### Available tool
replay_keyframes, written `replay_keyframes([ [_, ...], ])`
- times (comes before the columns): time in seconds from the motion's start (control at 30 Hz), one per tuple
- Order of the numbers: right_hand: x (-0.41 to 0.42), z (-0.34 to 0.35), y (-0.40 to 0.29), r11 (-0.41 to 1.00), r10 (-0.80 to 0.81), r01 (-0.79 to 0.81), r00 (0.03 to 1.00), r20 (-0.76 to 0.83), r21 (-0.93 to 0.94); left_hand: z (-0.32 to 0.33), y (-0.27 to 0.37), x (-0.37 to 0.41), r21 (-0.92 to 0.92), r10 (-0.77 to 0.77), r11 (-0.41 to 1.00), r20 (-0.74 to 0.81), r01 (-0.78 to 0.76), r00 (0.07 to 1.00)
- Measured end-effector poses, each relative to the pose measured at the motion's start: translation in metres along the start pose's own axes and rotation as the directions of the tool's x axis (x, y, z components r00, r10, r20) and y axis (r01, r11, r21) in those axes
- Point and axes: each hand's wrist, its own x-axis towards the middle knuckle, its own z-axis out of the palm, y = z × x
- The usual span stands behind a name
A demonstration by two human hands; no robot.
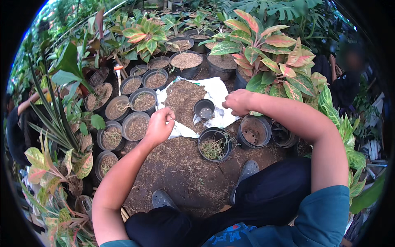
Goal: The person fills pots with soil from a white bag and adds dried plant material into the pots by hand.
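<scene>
A white plastic sack [216, 89] lies spread on the ground with a heap of brown potting mix [182, 95] on it. On the heap rests a small black plastic pot [204, 108], its holed bottom showing. My left hand [160, 125] is over the sack's left edge, fingers curled; whether it pinches something small is unclear. My right hand [239, 102] hovers at the sack's right edge with bent fingers, its fingertips partly hidden. Nearer to me stands a black pot [215, 144] with tangled green stems, and right of it a pot [254, 131] with a holed, soil-stained bottom.
Several soil-filled black pots [135, 126] stand left of the sack, some with thin cuttings. More potted plants stand behind, and a large pink-green aglaonema [262, 52] is at back right. An orange-topped white stick [118, 74] rises among the left pots. One person [347, 77] is at far right, another [18, 129] at far left.
</scene>
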Motion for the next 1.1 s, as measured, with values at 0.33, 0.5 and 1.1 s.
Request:
replay_keyframes([
  [0.33,-0.077,0.065,0.009,0.929,0.269,-0.281,0.96,0.081,0.239,0.077,0.164,0.098,0.511,0.035,0.487,0.798,-0.708,0.601],
  [0.5,-0.084,0.164,-0.004,0.94,-0.012,-0.11,0.935,0.355,0.322,0.139,0.201,0.08,0.394,0.024,0.501,0.884,-0.771,0.467],
  [1.1,-0.114,0.203,-0.002,0.892,0.019,-0.136,0.964,0.266,0.43,0.225,0.139,0.036,0.156,0.187,0.524,0.938,-0.838,0.292],
])
